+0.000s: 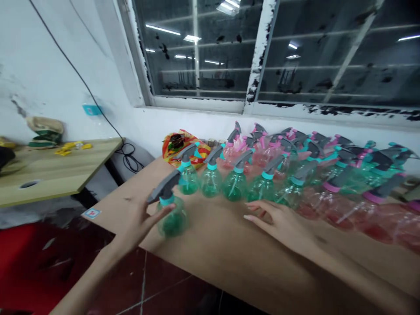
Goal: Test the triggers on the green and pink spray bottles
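Note:
My left hand (pixel 146 221) is wrapped round the neck of a green spray bottle (pixel 173 221) with a grey trigger head and a turquoise collar. That bottle is upright over the left part of the brown table, nearest to me. My right hand (pixel 275 218) is above the table with thumb and fingers apart, holding nothing. Just behind its fingertips are another green spray bottle (pixel 260 188) and its neighbour (pixel 234 186). Whether the right fingers touch a bottle, I cannot tell.
Rows of green and pink spray bottles (pixel 344 210) cover the back and right of the brown table (pixel 210 236). A red and yellow bag (pixel 170 148) lies by the wall. At left stands a wooden desk (pixel 75 168) with yellow pieces (pixel 70 148); a black cable (pixel 131 155) hangs between.

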Available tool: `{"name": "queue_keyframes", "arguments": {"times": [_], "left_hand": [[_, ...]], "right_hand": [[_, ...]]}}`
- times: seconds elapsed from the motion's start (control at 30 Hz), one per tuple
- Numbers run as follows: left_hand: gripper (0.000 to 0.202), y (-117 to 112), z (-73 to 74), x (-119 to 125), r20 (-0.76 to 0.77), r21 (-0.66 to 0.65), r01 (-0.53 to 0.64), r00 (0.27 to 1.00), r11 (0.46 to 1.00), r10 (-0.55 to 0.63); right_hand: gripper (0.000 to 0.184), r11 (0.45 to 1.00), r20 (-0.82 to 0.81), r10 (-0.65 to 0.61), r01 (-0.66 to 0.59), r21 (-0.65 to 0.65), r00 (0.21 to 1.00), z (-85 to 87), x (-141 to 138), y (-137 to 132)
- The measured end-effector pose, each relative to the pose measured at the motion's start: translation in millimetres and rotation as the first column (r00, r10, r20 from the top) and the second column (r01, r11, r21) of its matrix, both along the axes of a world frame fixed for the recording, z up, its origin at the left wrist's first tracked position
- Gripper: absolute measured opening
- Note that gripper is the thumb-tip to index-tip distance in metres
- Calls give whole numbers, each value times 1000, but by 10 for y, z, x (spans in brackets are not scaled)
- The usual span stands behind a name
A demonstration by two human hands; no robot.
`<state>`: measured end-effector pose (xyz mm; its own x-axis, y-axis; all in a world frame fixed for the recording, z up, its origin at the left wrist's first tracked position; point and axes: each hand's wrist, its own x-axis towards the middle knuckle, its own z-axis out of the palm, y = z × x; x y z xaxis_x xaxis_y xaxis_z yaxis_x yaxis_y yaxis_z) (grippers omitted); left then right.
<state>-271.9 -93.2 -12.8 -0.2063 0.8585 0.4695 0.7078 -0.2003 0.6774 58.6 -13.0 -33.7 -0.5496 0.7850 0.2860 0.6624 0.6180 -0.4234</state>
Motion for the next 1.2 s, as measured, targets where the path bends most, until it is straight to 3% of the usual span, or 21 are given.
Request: {"name": "queue_keyframes", "arguments": {"times": [0.07, 0.23, 0.4, 0.53, 0.73, 0.87, 0.93, 0.97, 1.07, 1.2], "left_hand": [[40, 71, 6, -280, -1, -92, -47, 999, 995, 47], [39, 471, -17, -734, -7, -56, -128, 992, 990, 128], [45, 950, -84, -878, -13, -30, -119, 993, 992, 119], [45, 1181, -99, -900, -31, -18, -85, 996, 996, 85], [48, 1221, -144, -868, -21, 45, -105, 994, 994, 106], [53, 937, -149, -740, 4, 209, -235, 971, 949, 239], [45, 760, -146, -621, -14, 336, -316, 940, 887, 340], [39, 691, -149, -550, -27, 345, -318, 937, 883, 348], [30, 637, -186, -313, -108, 274, -209, 963, 939, 246], [43, 868, -251, -51, -201, 207, -108, 968, 972, 150]], "right_hand": [[29, 1000, -22, 26, -26, 10, 999, 19, -194, 8], [30, 996, -76, 92, -93, -12, 993, -33, -478, -34], [30, 993, -75, 69, -75, -87, 995, -178, -469, -94], [31, 991, -48, 27, -33, -132, 998, -312, -362, -167], [32, 990, -48, -47, 40, -138, 998, -399, -201, -312], [34, 990, -53, -91, 85, -109, 994, -426, -36, -349], [33, 990, -66, -96, 88, -111, 993, -458, 49, -367], [33, 989, -70, -104, 96, -109, 992, -479, 85, -380], [32, 986, -75, -145, 138, -97, 987, -541, 158, -441], [33, 981, -99, -169, 158, -109, 981, -579, 218, -548]]}}
